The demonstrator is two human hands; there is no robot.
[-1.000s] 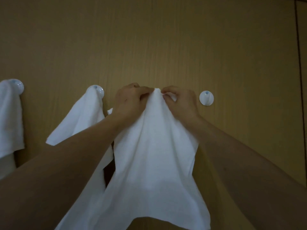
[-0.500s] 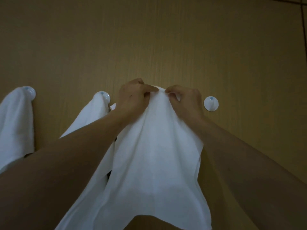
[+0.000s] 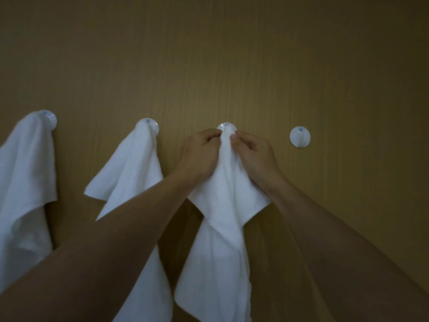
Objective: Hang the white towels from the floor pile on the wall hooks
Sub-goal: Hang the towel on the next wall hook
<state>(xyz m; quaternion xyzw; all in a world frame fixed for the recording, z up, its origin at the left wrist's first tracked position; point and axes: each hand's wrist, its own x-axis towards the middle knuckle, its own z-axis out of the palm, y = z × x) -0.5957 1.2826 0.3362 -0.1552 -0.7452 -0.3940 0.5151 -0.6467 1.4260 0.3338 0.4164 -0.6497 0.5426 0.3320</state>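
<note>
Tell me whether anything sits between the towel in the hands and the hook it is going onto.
Nothing visible does. The left hand and right hand pinch the towel right at the third hook, its peak already against it. The neighbouring towel hangs apart.

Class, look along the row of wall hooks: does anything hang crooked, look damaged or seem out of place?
Nothing stands out. Two towels drape from their hooks. The left hand and right hand pinch a third towel at its hook. The fourth hook is bare.
</note>
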